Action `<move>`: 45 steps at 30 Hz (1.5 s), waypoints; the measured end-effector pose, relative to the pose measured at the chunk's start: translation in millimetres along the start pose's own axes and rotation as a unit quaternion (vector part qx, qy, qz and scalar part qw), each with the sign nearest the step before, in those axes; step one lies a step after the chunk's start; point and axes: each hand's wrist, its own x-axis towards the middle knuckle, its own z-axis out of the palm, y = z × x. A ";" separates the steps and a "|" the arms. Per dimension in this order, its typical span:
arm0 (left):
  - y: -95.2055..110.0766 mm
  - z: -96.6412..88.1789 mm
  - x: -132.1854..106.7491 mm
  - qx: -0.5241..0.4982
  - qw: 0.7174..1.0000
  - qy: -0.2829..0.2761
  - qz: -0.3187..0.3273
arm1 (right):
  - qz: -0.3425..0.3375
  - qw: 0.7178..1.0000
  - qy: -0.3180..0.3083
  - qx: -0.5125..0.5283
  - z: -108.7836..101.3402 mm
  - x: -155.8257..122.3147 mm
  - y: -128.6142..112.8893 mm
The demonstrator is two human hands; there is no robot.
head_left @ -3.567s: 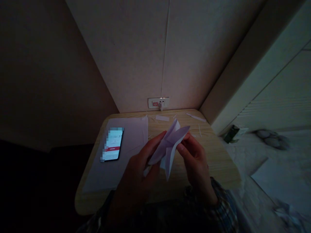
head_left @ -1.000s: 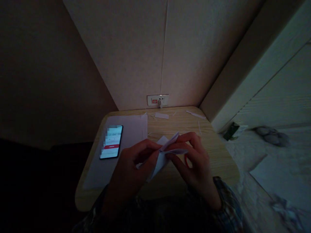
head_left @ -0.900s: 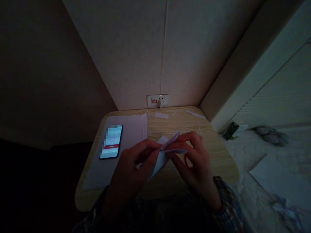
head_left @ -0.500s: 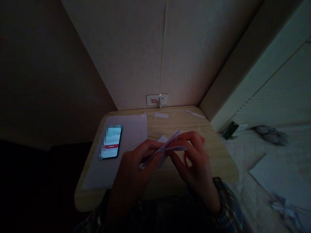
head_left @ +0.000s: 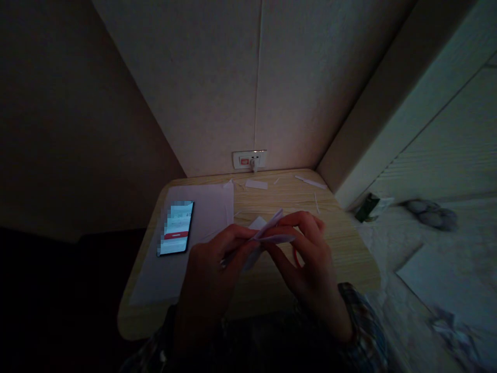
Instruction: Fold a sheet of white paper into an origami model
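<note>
I hold a folded white paper piece (head_left: 267,234) between both hands above a small wooden table (head_left: 341,243). My left hand (head_left: 212,280) pinches its left side, fingers closed around the folds. The fingers of my right hand (head_left: 310,264) curl over the paper's right flaps and press them together. Something red (head_left: 295,256) shows under my right hand; I cannot make out what it is. The room is dim.
A lit phone (head_left: 175,228) lies on a white sheet (head_left: 212,207) on the table's left half. Paper scraps (head_left: 256,184) lie near the wall socket (head_left: 249,159). To the right are a bed surface with a white sheet (head_left: 446,280) and a dark green object (head_left: 365,206).
The paper piece has gone from held upright and spread open to lowered and pressed flatter between my hands. Both hands have sunk closer to the table.
</note>
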 end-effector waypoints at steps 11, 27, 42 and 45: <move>5.1 -0.6 0.4 0.030 0.998 0.048 -0.007 | 0.136 0.981 0.053 0.125 1.5 0.8 6.8; -1.9 -5.8 4.6 0.024 0.999 -0.028 0.006 | 0.170 0.962 0.006 0.214 -11.4 19.0 7.5; -17.8 -12.1 16.8 0.035 0.994 -0.106 0.007 | 0.207 0.961 -0.023 0.183 -8.7 26.1 13.2; -15.7 -13.6 17.5 0.027 0.993 -0.114 -0.008 | 0.191 0.963 -0.049 0.184 -8.8 28.0 14.0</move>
